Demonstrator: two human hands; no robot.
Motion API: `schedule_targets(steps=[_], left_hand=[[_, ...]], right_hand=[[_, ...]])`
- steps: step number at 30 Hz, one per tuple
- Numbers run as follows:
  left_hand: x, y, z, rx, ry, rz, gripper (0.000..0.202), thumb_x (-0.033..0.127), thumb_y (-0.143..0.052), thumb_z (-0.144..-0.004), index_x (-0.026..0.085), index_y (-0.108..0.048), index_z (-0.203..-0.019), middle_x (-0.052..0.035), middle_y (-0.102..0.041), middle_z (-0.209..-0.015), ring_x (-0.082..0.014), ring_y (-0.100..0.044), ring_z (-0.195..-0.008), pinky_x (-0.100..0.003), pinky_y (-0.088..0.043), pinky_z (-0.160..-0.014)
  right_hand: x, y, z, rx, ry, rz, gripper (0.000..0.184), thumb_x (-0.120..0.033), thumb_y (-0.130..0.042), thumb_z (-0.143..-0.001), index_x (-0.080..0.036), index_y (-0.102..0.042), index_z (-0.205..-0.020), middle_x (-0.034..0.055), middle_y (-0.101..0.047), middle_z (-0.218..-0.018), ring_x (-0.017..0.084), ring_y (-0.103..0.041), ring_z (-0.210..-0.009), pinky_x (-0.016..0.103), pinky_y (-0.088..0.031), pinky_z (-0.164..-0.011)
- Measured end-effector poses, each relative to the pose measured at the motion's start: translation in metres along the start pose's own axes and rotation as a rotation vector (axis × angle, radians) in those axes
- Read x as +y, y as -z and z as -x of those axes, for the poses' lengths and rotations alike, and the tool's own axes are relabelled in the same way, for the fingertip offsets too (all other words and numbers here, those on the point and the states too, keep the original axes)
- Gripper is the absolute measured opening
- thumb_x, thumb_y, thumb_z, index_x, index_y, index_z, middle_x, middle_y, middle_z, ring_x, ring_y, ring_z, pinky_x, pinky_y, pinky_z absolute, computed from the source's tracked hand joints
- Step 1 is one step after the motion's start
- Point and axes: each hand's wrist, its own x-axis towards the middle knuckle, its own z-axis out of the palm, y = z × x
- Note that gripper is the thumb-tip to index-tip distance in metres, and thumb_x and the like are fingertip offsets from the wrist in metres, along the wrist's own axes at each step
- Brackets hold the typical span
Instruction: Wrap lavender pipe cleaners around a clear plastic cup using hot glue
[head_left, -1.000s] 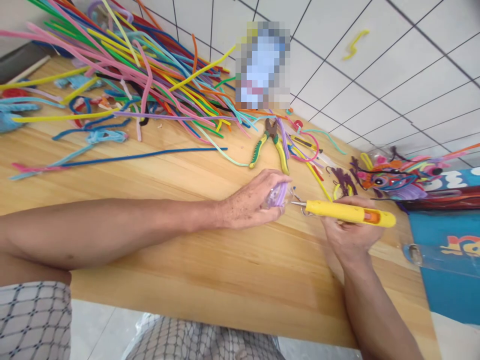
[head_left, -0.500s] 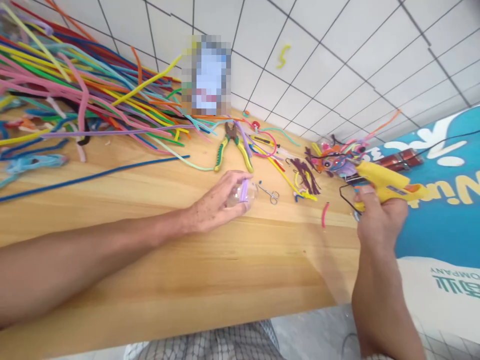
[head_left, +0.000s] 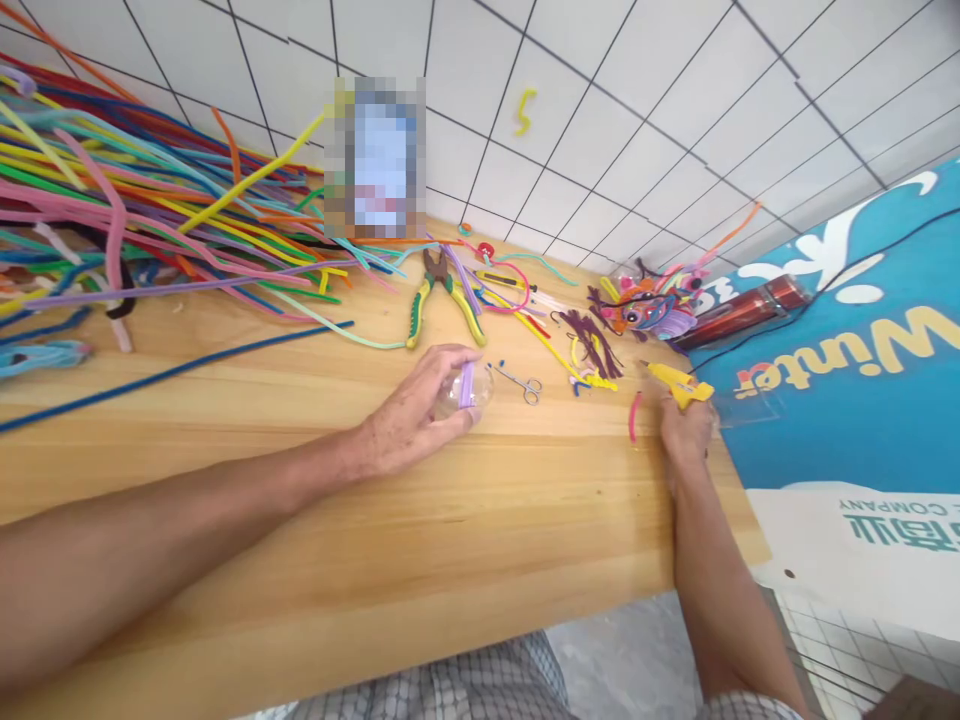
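My left hand [head_left: 416, 410] rests on the table with thumb and fingers around a small clear plastic ball [head_left: 450, 395], which has a purple strip [head_left: 467, 384] across it. At the right end of the table, my right hand [head_left: 686, 435] grips a yellow glue gun [head_left: 679, 385], its nozzle pointing left. Just right of the ball lie small scissors [head_left: 530, 389]. Green-and-yellow pliers [head_left: 442, 300] lie open behind my left hand. A short pink pipe cleaner piece [head_left: 634, 417] is on the table to the left of the glue gun.
A heap of coloured pipe cleaners [head_left: 150, 210] covers the back left. A blurred phone [head_left: 384, 160] stands by the tiled wall [head_left: 585, 120]. Purple clippings [head_left: 592, 343], a colourful craft figure [head_left: 645, 305] and a dark red cylinder [head_left: 750, 308] lie at the back right, beside a blue sign [head_left: 840, 410].
My right hand has lowered the glue gun towards the table and turned it. My left hand keeps its hold on the ball. The view has shifted slightly to the right.
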Motion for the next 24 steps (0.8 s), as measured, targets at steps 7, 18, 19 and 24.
schedule_targets(steps=[7, 18, 19, 24], left_hand=[[0.001, -0.002, -0.001, -0.017, -0.014, 0.03, 0.06, 0.027, -0.069, -0.097, 0.027, -0.05, -0.154, -0.0157, -0.06, -0.153, -0.0312, -0.055, -0.15, -0.057, -0.047, -0.13], [0.006, -0.002, -0.004, -0.028, -0.074, 0.015, 0.058, 0.024, -0.066, -0.099, 0.022, -0.048, -0.154, -0.0185, -0.059, -0.151, -0.0325, -0.056, -0.15, -0.057, -0.049, -0.129], [0.007, -0.002, -0.004, -0.029, -0.072, 0.016, 0.059, 0.024, -0.067, -0.098, 0.022, -0.049, -0.154, -0.0184, -0.06, -0.151, -0.0327, -0.056, -0.149, -0.057, -0.049, -0.128], [0.006, -0.005, -0.004, -0.031, -0.053, 0.022, 0.061, 0.023, -0.071, -0.094, 0.023, -0.049, -0.152, -0.0183, -0.061, -0.149, -0.0325, -0.058, -0.147, -0.057, -0.051, -0.126]], right_hand=[[-0.012, 0.036, 0.012, 0.268, -0.015, -0.11, 0.06, -0.056, -0.079, -0.074, -0.021, -0.063, -0.121, 0.0255, -0.07, -0.132, 0.043, -0.066, -0.124, 0.063, -0.052, -0.113], [-0.173, 0.061, 0.045, -0.174, 0.54, -0.353, 0.028, -0.048, -0.07, -0.094, -0.025, -0.081, -0.105, 0.0068, -0.084, -0.106, 0.028, -0.077, -0.101, 0.044, -0.059, -0.091], [-0.185, 0.054, 0.042, -0.201, 0.571, -0.349, 0.027, -0.047, -0.069, -0.095, -0.025, -0.082, -0.105, 0.0068, -0.084, -0.105, 0.027, -0.077, -0.099, 0.042, -0.059, -0.089], [-0.234, 0.017, 0.018, -0.368, 0.599, -0.317, 0.032, -0.043, -0.063, -0.095, -0.022, -0.083, -0.107, 0.0094, -0.085, -0.109, 0.026, -0.076, -0.099, 0.039, -0.056, -0.09]])
